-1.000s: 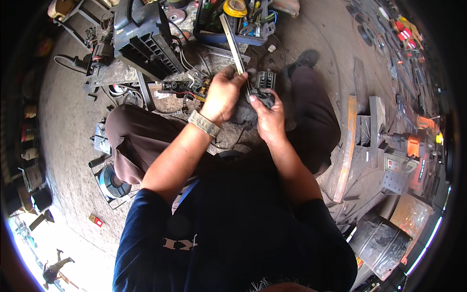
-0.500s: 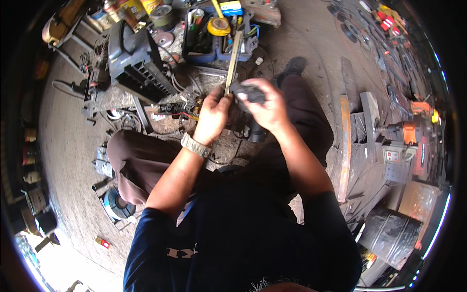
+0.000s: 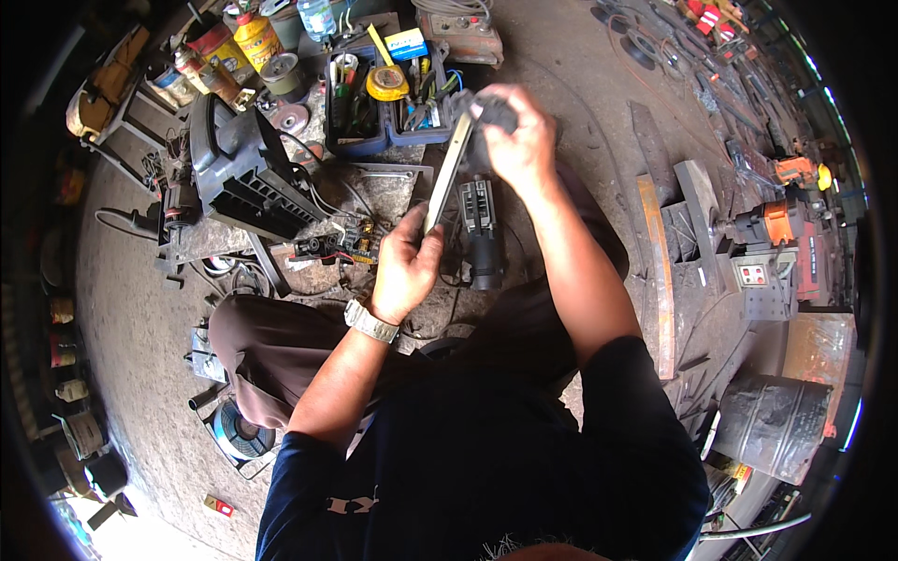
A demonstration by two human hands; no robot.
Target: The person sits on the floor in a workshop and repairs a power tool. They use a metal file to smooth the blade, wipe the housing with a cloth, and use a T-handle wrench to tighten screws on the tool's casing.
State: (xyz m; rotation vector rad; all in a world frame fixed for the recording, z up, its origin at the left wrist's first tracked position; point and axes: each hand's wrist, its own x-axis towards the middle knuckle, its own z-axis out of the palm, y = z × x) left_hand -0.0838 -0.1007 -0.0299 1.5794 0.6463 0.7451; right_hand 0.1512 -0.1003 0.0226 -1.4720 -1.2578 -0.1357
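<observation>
My left hand (image 3: 410,266) is closed on the lower end of a long, pale, narrow flat bar (image 3: 449,173), its thumb lying along the bar. Up at the far end, my right hand (image 3: 524,140) grips a dark, crumpled rag (image 3: 494,114) that is bunched against the bar and hides its tip. Below the rag, a black tool body with a slotted top and round lower part (image 3: 483,245) lies between my legs. To the left of the bar sits a small circuit board (image 3: 360,241) with wires.
A black machine housing (image 3: 245,182) stands on a low worktop at left. Beyond it are cans, bottles and a blue tool case (image 3: 374,142) with a yellow tape measure (image 3: 387,82). Long metal pieces, including a rusty bar (image 3: 657,271), and an orange-and-grey machine (image 3: 776,224) are at right.
My right hand and the rag have slid up the bar, away from my left hand, to its far end. The view has shifted, and more of the black tool body shows.
</observation>
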